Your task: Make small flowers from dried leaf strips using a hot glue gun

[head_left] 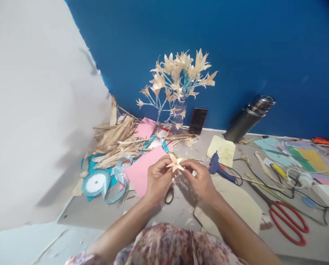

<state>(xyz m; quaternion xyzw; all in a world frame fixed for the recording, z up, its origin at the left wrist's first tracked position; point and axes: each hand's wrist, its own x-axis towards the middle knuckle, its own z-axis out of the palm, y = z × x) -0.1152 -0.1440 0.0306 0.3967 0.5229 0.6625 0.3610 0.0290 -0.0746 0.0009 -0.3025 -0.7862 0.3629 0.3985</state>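
Both hands meet above the grey table (103,211), pinching a small cream star-shaped husk flower (175,163). My left hand (158,180) grips it from the left with curled fingers. My right hand (200,179) pinches its right side. Black scissor handles (169,195) lie on the table just under my hands. A pink sheet (142,168) lies directly behind my left hand.
A vase of cream husk flowers on blue stems (178,82) stands against the blue wall, next to a phone (198,120) and a dark flask (248,118). Dry husks (116,141) and light blue ribbon (98,182) lie left. A blue glue gun (218,168), red scissors (287,221) and coloured papers (305,156) lie right.
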